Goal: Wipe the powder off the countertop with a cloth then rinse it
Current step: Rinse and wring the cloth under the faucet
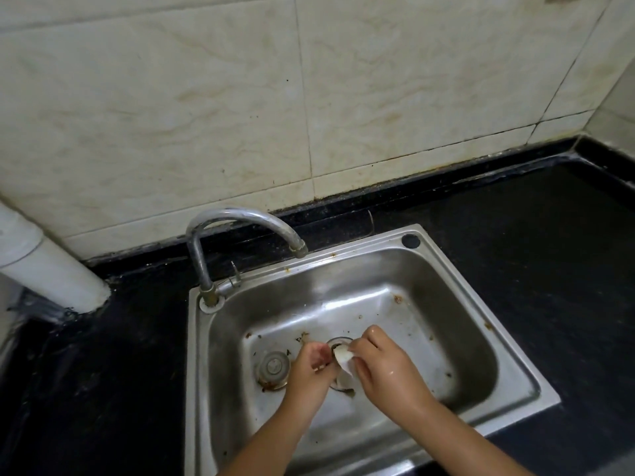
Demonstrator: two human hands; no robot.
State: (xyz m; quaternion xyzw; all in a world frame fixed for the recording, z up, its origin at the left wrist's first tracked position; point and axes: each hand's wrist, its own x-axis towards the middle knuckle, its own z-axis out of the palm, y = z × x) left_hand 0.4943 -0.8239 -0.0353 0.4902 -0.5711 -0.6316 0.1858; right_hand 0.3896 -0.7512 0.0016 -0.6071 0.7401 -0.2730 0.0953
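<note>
Over the sink (pixel 488 341) drain, I am seeing both hands, left hand (pixel 314 367) and right hand (pixel 385 367), squeezing the small white cloth (pixel 344 358), so wiping looks done and rinsing is happening, though no tap water shows.

Honestly can't read anything here, no text, labels, brands or numbers on the sink (pixel 457 341), tap (pixel 240 221) or wall tiles (pixel 171 97).

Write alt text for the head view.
Two hands, left hand and right hand, hold a small white cloth over the drain of a steel sink. A curved faucet stands behind, with no water visibly running; black countertop surrounds it.
</note>
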